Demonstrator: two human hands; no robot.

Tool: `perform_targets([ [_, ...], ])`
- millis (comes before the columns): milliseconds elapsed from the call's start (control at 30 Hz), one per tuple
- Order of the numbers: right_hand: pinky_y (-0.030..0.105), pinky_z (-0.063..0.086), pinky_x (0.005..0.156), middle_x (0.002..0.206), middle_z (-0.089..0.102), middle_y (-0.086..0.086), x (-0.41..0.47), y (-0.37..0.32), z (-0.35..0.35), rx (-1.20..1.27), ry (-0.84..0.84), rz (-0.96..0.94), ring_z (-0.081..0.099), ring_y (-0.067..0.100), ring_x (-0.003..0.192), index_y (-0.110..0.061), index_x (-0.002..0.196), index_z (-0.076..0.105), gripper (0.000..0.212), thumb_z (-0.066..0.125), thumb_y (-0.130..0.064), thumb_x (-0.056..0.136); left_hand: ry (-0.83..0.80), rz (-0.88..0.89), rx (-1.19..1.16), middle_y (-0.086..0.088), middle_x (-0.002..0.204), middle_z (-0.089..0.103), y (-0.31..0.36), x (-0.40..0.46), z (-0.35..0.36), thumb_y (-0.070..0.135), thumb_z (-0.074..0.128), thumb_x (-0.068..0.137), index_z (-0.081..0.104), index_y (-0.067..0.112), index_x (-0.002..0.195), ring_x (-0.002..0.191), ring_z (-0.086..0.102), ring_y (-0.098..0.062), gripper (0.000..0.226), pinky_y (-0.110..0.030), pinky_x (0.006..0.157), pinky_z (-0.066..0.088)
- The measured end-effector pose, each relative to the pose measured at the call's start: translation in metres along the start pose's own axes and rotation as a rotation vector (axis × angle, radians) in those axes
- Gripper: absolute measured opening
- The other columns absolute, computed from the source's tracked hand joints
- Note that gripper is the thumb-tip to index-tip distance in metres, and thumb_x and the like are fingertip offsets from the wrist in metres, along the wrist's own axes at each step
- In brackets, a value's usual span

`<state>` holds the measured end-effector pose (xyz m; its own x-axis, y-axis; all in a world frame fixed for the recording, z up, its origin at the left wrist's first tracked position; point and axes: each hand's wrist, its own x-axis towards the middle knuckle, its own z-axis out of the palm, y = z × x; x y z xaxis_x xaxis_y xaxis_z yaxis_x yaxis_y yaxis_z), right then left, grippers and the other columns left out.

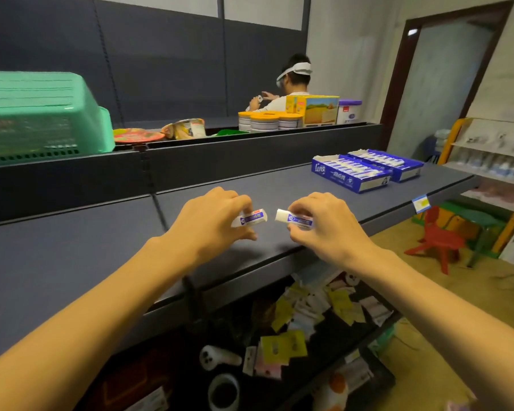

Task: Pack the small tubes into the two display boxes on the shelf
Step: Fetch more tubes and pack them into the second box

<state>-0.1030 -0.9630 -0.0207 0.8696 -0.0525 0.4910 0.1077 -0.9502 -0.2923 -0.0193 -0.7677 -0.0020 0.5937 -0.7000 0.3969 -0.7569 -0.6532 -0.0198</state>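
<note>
Both forearms reach over the shelf (309,185). The left hand (212,219) pinches one small tube (251,218), the right hand (324,223) another tube (294,218), fingers curled; display boxes (365,169) sit far right.

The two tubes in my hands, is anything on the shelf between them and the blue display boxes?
Nothing visible. The left hand and right hand each hold a tube over bare shelf; the display boxes sit farther along to the right.
</note>
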Motion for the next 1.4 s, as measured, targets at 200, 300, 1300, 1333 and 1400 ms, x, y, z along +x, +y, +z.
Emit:
perform_targets([
  [200,0.038,0.046,0.086,0.104,0.063,-0.002,0.047,0.113,-0.020,-0.045,-0.029,0.006,0.052,0.014,0.097,-0.021,0.110,0.067,0.027,0.067,-0.029,0.083,0.006,0.007,-0.026,0.009,0.102,0.056,0.046,0.114,0.041,0.059,0.058,0.081,0.059,0.030,0.108,0.097,0.046,-0.014,0.040,-0.027,0.068,0.037],
  [300,0.038,0.045,0.086,0.104,0.062,0.000,0.062,0.171,-0.036,-0.086,0.010,0.037,0.051,0.016,0.100,-0.023,0.110,0.067,0.028,0.067,-0.030,0.083,0.021,0.002,-0.038,0.007,0.105,0.055,0.073,0.172,0.057,0.058,0.059,0.081,0.060,0.031,0.109,0.101,0.046,-0.015,0.039,-0.028,0.068,0.035],
  [1300,0.035,0.054,0.083,0.093,0.066,-0.013,0.229,0.516,-0.103,0.159,-0.346,-0.133,0.061,0.009,0.091,-0.031,0.104,0.066,0.026,0.071,-0.041,0.080,0.000,-0.300,0.015,0.006,0.114,0.064,0.224,0.448,0.167,0.051,0.051,0.090,0.056,0.029,0.121,0.104,0.052,-0.012,0.038,-0.026,0.076,0.043],
  [1333,0.033,0.055,0.081,0.096,0.066,-0.012,0.230,0.516,-0.102,0.148,-0.403,-0.142,0.061,0.010,0.093,-0.031,0.106,0.066,0.028,0.070,-0.040,0.080,-0.003,-0.295,0.023,0.006,0.114,0.064,0.224,0.452,0.168,0.051,0.051,0.090,0.056,0.029,0.121,0.104,0.052,-0.011,0.039,-0.026,0.076,0.043],
  [1400,0.031,0.054,0.082,0.102,0.066,-0.010,0.233,0.514,-0.100,0.105,-0.475,-0.178,0.060,0.010,0.095,-0.030,0.109,0.065,0.031,0.070,-0.041,0.080,-0.001,-0.284,0.033,0.008,0.114,0.064,0.224,0.456,0.171,0.052,0.051,0.089,0.057,0.030,0.120,0.103,0.052,-0.010,0.039,-0.026,0.076,0.045],
])
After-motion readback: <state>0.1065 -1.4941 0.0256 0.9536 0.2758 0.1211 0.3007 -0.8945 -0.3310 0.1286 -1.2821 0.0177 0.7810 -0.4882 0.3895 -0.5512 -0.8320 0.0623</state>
